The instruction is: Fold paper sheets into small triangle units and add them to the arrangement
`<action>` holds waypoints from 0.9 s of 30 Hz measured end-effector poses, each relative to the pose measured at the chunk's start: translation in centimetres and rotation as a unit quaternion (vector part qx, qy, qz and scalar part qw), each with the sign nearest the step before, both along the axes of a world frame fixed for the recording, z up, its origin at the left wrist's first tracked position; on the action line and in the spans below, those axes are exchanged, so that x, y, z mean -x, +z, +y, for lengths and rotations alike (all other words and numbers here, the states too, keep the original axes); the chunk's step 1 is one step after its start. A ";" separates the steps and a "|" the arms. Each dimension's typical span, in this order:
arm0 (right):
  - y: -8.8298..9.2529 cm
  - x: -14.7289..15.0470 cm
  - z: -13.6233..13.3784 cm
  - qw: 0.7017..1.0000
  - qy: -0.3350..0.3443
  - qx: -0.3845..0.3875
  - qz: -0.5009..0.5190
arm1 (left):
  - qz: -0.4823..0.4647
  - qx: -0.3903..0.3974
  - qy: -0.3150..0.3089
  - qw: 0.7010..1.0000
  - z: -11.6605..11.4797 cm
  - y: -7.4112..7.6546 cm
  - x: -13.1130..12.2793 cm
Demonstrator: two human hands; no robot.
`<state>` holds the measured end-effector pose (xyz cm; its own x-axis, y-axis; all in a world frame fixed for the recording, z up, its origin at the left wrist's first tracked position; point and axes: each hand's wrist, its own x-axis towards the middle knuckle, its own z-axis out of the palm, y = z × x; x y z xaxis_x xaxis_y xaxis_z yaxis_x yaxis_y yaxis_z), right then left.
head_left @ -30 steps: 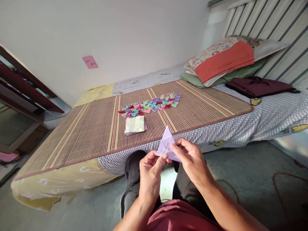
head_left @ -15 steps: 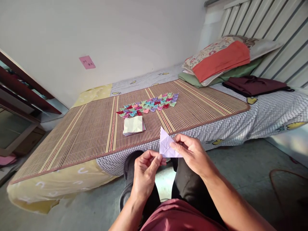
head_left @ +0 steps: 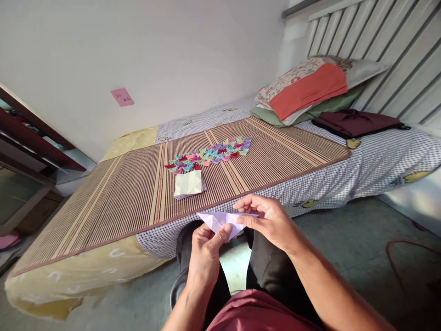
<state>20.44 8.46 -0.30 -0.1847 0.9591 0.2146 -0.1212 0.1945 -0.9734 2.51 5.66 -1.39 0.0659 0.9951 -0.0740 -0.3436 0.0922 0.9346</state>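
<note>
two hands share one sheet: the left hand point(head_left: 206, 250) pinches the near underside of a lilac folded paper point(head_left: 220, 219) between thumb and fingers, and the right hand point(head_left: 272, 223) grips its right end the same way. the paper is held in the air just short of the near edge of the bed point(head_left: 379, 161), tipped almost flat so i see it nearly edge-on. its long axis runs left to right, with the sharp tip pointing left and a blunter corner hanging down toward the left hand. farther on, on the striped mat point(head_left: 113, 197), lies one stack of pale yellow squares point(head_left: 188, 184). just beyond it is one patch of small coloured folded pieces point(head_left: 210, 156) in rows, too many and too small for me to count. far right, two pillows point(head_left: 306, 85) lie stacked, with one dark maroon cloth point(head_left: 354, 122) beside them. one pink note point(head_left: 121, 97) is stuck on the far wall point(head_left: 172, 55).
</note>
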 end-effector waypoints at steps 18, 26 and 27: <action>-0.9 1.9 -1.1 0.990 -0.140 0.003 0.029 | -0.070 0.013 0.068 0.995 -0.5 0.1 -1.4; -2.0 1.0 -0.1 0.982 -0.131 0.068 0.121 | -0.059 -0.009 0.081 0.995 -0.5 0.0 -1.8; -1.8 0.8 0.0 0.984 -0.110 0.077 0.118 | -0.054 -0.011 0.081 0.995 -0.6 -0.1 -1.8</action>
